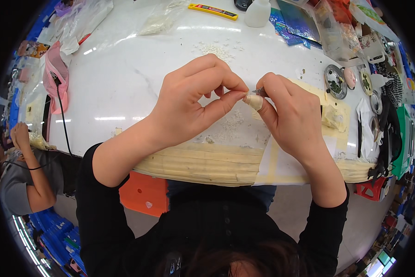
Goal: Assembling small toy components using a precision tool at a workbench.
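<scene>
Over the white table [119, 69], my two hands meet at the fingertips. My left hand [189, 99] is closed in a pinch, thumb against forefinger; whatever lies between the tips is too small to make out. Pale tape [253, 102] is wrapped round the thumb of my right hand [292, 113]. That hand is closed on a small grey metal piece [259, 92], its tip next to my left fingertips. Tiny white pieces [216, 51] lie scattered beyond my hands, and more white bits [232, 121] are strewn beneath them.
A yellow cutter [213, 11] and a white squeeze bottle [258, 14] stand at the back. Round tins [335, 82] and clear bags crowd the right. A pink mesh pouch [56, 78] with a dark cable lies left, near another person's hand [20, 135]. Masking tape [198, 164] covers the front edge.
</scene>
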`<move>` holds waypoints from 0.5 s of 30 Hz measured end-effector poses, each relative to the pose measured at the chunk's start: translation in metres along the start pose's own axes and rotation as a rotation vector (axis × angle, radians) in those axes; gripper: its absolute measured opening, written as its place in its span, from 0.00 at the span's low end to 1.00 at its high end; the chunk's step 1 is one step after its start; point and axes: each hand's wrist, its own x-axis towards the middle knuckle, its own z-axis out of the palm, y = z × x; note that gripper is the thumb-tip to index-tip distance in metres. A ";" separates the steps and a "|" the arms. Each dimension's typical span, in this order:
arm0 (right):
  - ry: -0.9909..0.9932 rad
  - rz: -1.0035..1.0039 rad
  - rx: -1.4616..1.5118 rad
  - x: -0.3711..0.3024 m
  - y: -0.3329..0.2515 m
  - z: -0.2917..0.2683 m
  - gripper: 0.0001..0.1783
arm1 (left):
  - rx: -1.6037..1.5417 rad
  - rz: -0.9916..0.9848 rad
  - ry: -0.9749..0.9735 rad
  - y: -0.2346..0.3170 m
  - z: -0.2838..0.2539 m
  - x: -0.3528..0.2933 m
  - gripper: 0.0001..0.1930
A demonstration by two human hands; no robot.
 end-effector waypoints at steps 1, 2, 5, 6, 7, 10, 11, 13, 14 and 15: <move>-0.001 -0.001 0.003 0.000 0.000 0.000 0.12 | 0.013 0.018 0.005 0.000 0.000 0.000 0.07; -0.002 -0.002 0.007 0.000 -0.001 0.000 0.12 | 0.026 0.035 0.010 0.000 0.000 0.001 0.07; -0.002 -0.005 0.008 0.001 -0.001 0.000 0.11 | 0.066 0.079 0.018 0.000 0.000 0.001 0.08; -0.002 -0.006 0.008 0.001 -0.001 0.000 0.11 | 0.079 0.092 0.019 0.000 0.000 0.001 0.08; -0.006 -0.005 0.007 0.001 -0.001 0.000 0.11 | 0.083 0.099 0.021 -0.001 0.000 0.001 0.08; -0.029 0.001 0.006 0.001 -0.002 -0.001 0.11 | 0.097 0.122 0.027 -0.001 0.000 0.001 0.09; -0.045 0.002 0.006 0.000 -0.002 -0.002 0.11 | 0.104 0.128 0.030 -0.001 0.001 0.000 0.09; -0.065 0.005 0.007 0.000 -0.003 -0.003 0.10 | 0.121 0.139 0.035 -0.001 0.001 0.000 0.09; -0.068 0.005 0.009 -0.001 -0.003 -0.003 0.10 | 0.132 0.146 0.036 -0.001 0.001 0.000 0.10; -0.070 0.005 0.010 -0.001 -0.003 -0.003 0.10 | 0.143 0.152 0.037 -0.001 0.001 0.000 0.10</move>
